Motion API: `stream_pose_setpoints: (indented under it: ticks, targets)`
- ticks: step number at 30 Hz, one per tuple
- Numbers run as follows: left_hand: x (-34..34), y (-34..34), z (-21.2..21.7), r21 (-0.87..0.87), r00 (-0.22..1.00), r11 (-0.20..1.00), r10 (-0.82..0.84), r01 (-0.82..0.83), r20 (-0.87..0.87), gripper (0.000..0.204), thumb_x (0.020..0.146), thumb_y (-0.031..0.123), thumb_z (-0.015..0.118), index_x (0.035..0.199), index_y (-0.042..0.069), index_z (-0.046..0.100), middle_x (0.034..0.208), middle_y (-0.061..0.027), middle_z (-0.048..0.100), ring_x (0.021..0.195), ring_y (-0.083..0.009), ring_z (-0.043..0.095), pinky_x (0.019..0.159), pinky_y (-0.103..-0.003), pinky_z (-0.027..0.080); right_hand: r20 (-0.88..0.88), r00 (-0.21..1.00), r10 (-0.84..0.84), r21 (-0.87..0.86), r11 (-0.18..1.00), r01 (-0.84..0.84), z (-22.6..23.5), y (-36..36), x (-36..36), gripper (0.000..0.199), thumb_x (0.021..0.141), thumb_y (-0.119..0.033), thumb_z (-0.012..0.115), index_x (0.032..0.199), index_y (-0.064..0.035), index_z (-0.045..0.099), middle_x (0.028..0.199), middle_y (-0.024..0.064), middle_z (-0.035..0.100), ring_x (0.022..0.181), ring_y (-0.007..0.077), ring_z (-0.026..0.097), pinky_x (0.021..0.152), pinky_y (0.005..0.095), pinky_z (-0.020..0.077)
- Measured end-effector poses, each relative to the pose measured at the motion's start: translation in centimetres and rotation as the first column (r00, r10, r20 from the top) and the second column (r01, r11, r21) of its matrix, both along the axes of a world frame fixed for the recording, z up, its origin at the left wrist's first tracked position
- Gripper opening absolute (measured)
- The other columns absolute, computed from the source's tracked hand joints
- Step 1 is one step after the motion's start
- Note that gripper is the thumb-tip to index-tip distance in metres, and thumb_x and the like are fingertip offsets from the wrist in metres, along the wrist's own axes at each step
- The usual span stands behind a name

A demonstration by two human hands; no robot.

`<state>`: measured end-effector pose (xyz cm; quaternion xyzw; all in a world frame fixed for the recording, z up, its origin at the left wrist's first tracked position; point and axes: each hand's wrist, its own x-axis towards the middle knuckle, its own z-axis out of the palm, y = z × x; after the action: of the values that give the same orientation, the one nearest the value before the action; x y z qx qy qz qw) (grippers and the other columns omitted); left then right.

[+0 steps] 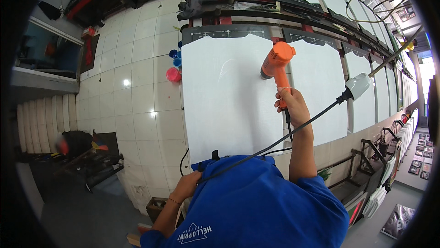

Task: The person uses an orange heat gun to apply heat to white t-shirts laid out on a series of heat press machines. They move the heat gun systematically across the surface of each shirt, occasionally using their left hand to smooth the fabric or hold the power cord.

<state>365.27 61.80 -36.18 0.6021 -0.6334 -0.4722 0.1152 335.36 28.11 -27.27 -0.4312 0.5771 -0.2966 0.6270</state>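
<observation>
With your right hand (294, 106) wrapped round the orange, pistol-shaped plastic heat gun (278, 60) above the white rectangular panel (222, 97), you'd best sweep evenly, the long black cable (311, 120) clear, your left hand (187, 186) curled beside it, grip unclear.

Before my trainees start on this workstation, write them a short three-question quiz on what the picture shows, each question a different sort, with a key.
1. Multiple choice: what does the right hand hold?
A) a paint roller
B) an orange heat gun
C) a pair of scissors

2. True or false: in the picture, the pink container is to the left of the nearest white panel.

3. Fill in the blank: seen from the camera, the black cable crosses in ____ of the right forearm.

Key: 1 B; 2 true; 3 front.
</observation>
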Motion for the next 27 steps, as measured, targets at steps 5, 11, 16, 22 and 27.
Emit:
stream_pose_setpoints:
  ticks: [5,11,16,22,27]
  targets:
    - [-0.3,-0.9,1.3,0.055,1.000,0.998,0.017,-0.017,-0.008,0.015,0.087,0.013,0.060,0.097,0.004,0.053,0.087,-0.0138,0.058,0.079,-0.0354,0.062,0.069,-0.041,0.050,0.076,0.994,0.075,0.072,0.994,-0.080,0.9,1.2,0.7,0.035,0.091,-0.033,0.064,0.096,0.0007,0.056,0.080,0.0039,0.057,0.065,0.0120,0.061,0.054,0.0249,0.0477]
    - [-0.4,-0.1,0.5,0.042,0.999,0.999,0.033,-0.033,0.006,0.017,0.088,0.016,0.062,0.097,0.004,0.055,0.087,-0.0138,0.060,0.078,-0.0353,0.063,0.069,-0.042,0.050,0.067,0.997,0.035,0.076,0.996,-0.040,1.0,2.6,-0.3,0.036,0.091,-0.033,0.064,0.098,0.0019,0.056,0.080,0.0040,0.057,0.064,0.0112,0.059,0.054,0.0255,0.0477]
    - [-0.3,-0.2,0.5,0.014,1.000,1.000,0.026,-0.026,0.010,0.018,0.088,0.017,0.062,0.099,0.005,0.056,0.088,-0.0131,0.061,0.078,-0.0343,0.064,0.069,-0.041,0.051,-0.033,0.999,-0.026,0.002,1.000,0.026,0.4,2.5,-0.9,0.038,0.093,-0.032,0.063,0.110,0.0017,0.057,0.080,0.0024,0.056,0.062,0.0097,0.058,0.052,0.0231,0.0470]
    - [-0.2,-0.6,1.0,0.027,1.000,1.000,0.009,-0.009,0.011,0.019,0.088,0.017,0.062,0.101,0.005,0.057,0.090,-0.0132,0.062,0.080,-0.0334,0.065,0.070,-0.040,0.052,0.000,1.000,0.006,0.047,0.999,-0.006,0.9,1.8,-1.6,0.039,0.092,-0.032,0.063,0.110,0.0017,0.057,0.080,0.0022,0.056,0.061,0.0091,0.057,0.054,0.0241,0.0479]
    - [-0.3,0.1,0.1,0.021,0.999,0.999,0.041,-0.040,-0.020,0.020,0.087,0.015,0.062,0.102,0.004,0.057,0.089,-0.0133,0.062,0.080,-0.0337,0.065,0.071,-0.040,0.052,0.011,0.999,0.032,0.056,0.998,-0.032,1.3,2.9,-1.9,0.034,0.091,-0.033,0.064,0.099,-0.0003,0.056,0.079,0.0030,0.057,0.062,0.0102,0.059,0.053,0.0244,0.0471]
